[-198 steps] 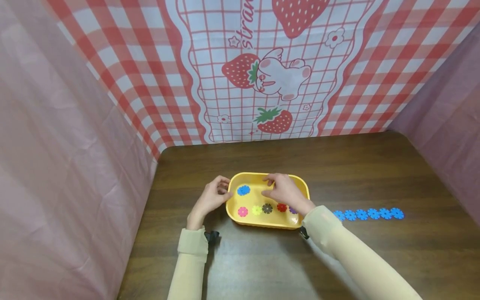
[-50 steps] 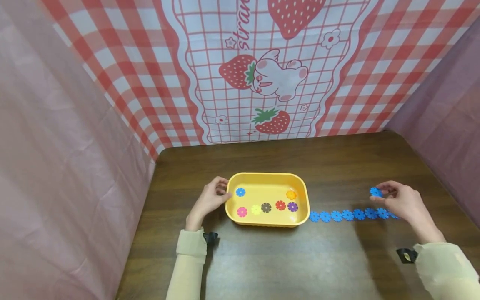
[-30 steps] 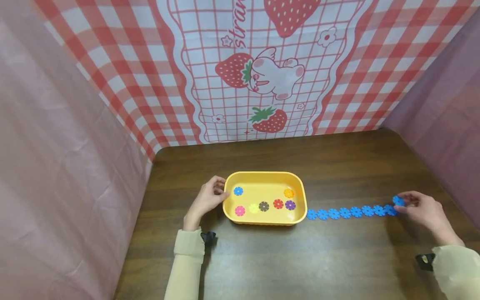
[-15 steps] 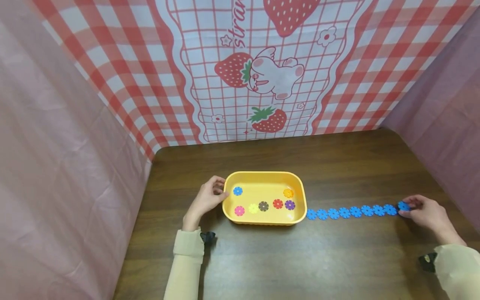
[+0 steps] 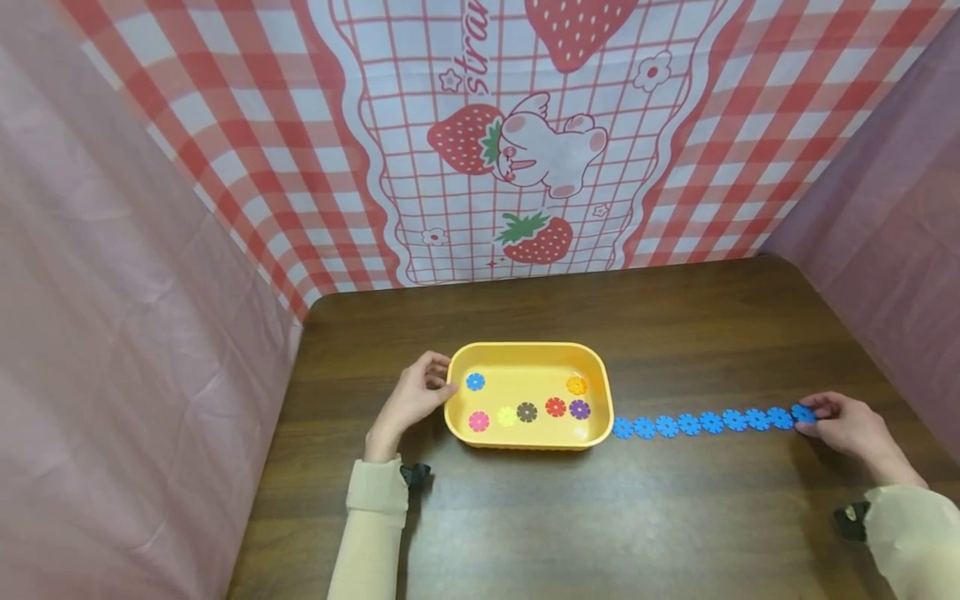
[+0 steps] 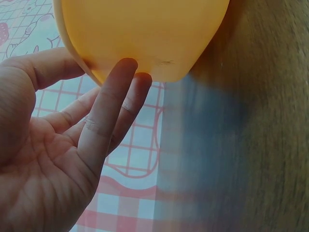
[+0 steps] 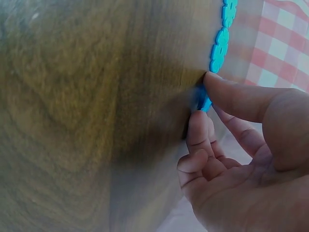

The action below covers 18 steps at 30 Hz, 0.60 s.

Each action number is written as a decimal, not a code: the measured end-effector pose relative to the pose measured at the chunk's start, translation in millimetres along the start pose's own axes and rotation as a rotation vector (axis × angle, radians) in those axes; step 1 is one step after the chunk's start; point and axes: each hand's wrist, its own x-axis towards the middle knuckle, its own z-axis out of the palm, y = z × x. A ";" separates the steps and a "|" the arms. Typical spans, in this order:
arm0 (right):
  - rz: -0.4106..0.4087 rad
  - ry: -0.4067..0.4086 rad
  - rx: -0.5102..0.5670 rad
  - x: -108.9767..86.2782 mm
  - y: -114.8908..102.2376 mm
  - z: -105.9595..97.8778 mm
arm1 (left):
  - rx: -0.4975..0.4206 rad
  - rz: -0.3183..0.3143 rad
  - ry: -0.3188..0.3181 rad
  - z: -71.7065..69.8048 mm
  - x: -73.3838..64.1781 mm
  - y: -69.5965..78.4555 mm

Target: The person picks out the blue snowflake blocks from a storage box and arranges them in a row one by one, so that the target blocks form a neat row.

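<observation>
My right hand pinches a blue snowflake-shaped plastic disc between thumb and fingers, at the right end of a row of matching blue discs. In the right wrist view the held disc lies low at the table surface, partly covered by the fingertips, in line with the others. My left hand holds the left rim of a yellow plastic basin, thumb over the edge and fingers against the outer wall, as the left wrist view shows on the basin side.
Inside the basin lie single discs: blue, pink, yellow, brown, red, purple and orange. A checked strawberry cloth hangs behind the brown table; pink curtains flank it.
My right hand has gone from inside the basin to the row's far right with a blue disc, lowering it and sliding it left against the end. My left hand keeps its place on the basin.
</observation>
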 end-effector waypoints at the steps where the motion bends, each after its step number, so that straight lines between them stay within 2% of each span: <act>1: -0.002 0.000 0.000 0.0 0.1 -0.2 | 0.000 0.002 0.000 -0.2 -0.2 0.0; 9: -0.008 0.041 -0.004 -1.5 1.6 3.4 | 0.009 0.006 -0.002 -0.8 0.0 -0.1; 18: -0.006 0.030 0.017 -2.6 2.2 -0.8 | 0.014 0.008 -0.008 -0.2 0.1 -1.8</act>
